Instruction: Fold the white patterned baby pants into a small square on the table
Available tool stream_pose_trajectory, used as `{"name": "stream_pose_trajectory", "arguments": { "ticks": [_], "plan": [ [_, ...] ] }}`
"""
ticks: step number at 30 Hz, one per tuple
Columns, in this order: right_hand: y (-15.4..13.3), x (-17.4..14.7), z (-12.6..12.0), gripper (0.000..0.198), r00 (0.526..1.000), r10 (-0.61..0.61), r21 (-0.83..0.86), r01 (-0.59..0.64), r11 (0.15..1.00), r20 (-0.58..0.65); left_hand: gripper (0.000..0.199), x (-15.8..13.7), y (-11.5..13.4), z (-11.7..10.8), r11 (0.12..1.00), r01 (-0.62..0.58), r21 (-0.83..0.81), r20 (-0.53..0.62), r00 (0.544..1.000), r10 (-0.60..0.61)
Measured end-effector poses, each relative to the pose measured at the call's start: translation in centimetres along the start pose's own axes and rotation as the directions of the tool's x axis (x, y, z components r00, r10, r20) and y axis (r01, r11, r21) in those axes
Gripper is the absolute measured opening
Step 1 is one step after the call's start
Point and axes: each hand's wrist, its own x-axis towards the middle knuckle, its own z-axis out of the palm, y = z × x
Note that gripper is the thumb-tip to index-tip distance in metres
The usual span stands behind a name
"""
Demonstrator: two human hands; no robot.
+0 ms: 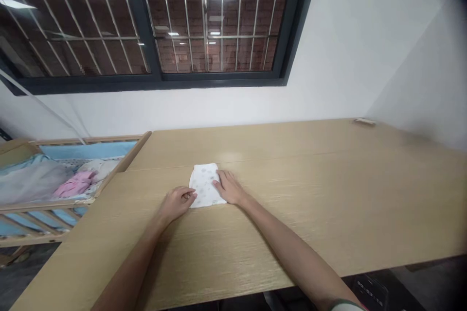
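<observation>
A small white cloth [205, 185] with a faint grey print lies flat on the wooden table, roughly square, perhaps folded. At its left edge my left hand [178, 203] has its fingers curled, with thumb and forefinger pinched together on the lower left side. My right hand [229, 187] rests flat on the right side of the cloth, fingers stretched out and thumb apart. That hand covers part of the cloth's right edge.
The wide wooden table [310, 194] runs up to the white wall. To the left stands a wooden cot [47, 239] with blue lining and a pink cloth [76, 183] inside. A small flat object [365, 121] lies at the far right. Above is a barred window [219, 19].
</observation>
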Motion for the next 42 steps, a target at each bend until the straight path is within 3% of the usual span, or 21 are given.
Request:
{"name": "stream_pose_trajectory", "arguments": {
  "ticks": [10, 17, 27, 33, 38, 42],
  "plan": [
    [0.9, 0.1, 0.7, 0.045, 0.997, 0.009, 0.094, -0.002, 0.996, -0.073, 0.036, -0.5, -1.7, 0.5, 0.990, -0.006, -0.140, 0.009, 1.000, 0.007],
    [0.9, 0.1, 0.5, 0.045, 0.997, 0.049, 0.139, -0.041, 0.989, -0.059, 0.040, -0.7, -1.1, -0.2, 0.983, 0.072, -0.171, 0.087, 0.995, -0.057],
    [1.0, 0.1, 0.2, 0.044, 0.998, 0.037, 0.194, -0.025, 0.981, -0.059, 0.037, -0.8, -0.4, -0.5, 0.986, 0.064, -0.151, 0.098, 0.994, -0.050],
    [0.8, 0.3, 0.2, 0.041, 0.996, 0.023, 0.174, -0.007, 0.985, -0.088, 0.031, -1.2, -0.6, 0.4, 0.982, -0.046, -0.182, 0.021, 0.999, 0.050],
    [0.1, 0.2, -0.9, 0.033, 0.986, -0.012, 0.248, 0.054, 0.967, -0.167, 0.027, -1.3, -1.2, 1.0, 0.974, -0.148, -0.173, 0.030, 0.987, 0.156],
    [-1.1, -0.6, -2.1, 0.025, 0.982, -0.143, 0.231, 0.168, 0.958, -0.122, 0.022, -1.1, -1.3, 0.6, 0.959, -0.233, -0.160, 0.012, 0.971, 0.238]
  ]
}}
